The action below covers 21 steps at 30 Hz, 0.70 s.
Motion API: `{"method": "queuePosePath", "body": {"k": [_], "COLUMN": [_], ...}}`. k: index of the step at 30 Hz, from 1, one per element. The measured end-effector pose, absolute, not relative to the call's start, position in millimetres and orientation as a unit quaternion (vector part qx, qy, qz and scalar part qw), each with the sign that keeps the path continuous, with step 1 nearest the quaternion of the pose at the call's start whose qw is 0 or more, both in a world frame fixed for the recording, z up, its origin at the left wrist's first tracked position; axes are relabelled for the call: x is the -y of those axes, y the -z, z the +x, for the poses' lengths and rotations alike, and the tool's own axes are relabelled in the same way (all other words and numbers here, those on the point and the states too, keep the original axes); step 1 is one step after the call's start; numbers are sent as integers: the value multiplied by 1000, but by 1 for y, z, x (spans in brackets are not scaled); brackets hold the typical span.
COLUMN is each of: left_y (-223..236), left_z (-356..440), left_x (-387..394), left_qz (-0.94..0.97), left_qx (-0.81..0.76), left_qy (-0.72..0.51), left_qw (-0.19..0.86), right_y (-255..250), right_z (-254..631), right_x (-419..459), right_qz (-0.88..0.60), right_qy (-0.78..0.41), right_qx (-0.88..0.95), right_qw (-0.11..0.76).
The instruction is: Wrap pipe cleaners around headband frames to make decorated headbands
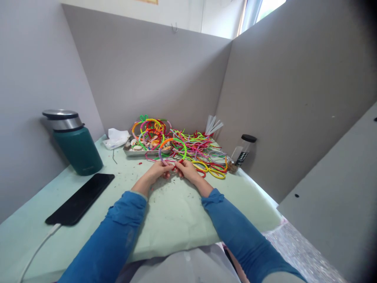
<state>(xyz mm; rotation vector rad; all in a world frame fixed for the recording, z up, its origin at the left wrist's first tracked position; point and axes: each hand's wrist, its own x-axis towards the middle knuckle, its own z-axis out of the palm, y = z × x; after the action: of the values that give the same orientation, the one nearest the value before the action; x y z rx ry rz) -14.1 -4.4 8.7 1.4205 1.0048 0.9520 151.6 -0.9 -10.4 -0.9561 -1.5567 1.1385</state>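
Note:
Between my two hands stands a ring of fuzzy pipe cleaner, purple, orange, green and red along its arc. My left hand pinches its lower left end. At the lower right end, the fingers of my right hand are closed on the red part. Both hands are close together low over the table, and the fingertips partly hide where the ends meet. Just beyond my right hand lie yellow pipe cleaner loops and a heap of loose coloured pipe cleaners.
A metal tray behind my hands holds several coloured rings and small pale pieces. On the left are a green bottle, a black phone with a cable, and white tissue. A black-lidded jar leans by the right partition.

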Motion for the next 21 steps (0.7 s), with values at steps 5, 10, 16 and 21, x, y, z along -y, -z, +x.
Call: {"method": "queuePosePath", "body": {"k": [5, 10, 16, 21], "left_y": [-10, -11, -8, -8], "left_z": [-15, -16, -16, -17], "left_x": [1, -2, -5, -3], "left_qz": [547, 503, 495, 489], "left_qx": [-457, -477, -478, -469], "left_qy": [-480, -522, -500, -500], "left_qw": [511, 496, 525, 539], "right_y": [9, 8, 12, 12], "right_z": [151, 151, 150, 151], "right_x": [3, 3, 1, 1], "right_qz": [-398, -406, -412, -414], "right_qy": [-469, -459, -462, -465], "right_qx": [628, 627, 632, 637], "right_qw": [477, 481, 466, 455]}}
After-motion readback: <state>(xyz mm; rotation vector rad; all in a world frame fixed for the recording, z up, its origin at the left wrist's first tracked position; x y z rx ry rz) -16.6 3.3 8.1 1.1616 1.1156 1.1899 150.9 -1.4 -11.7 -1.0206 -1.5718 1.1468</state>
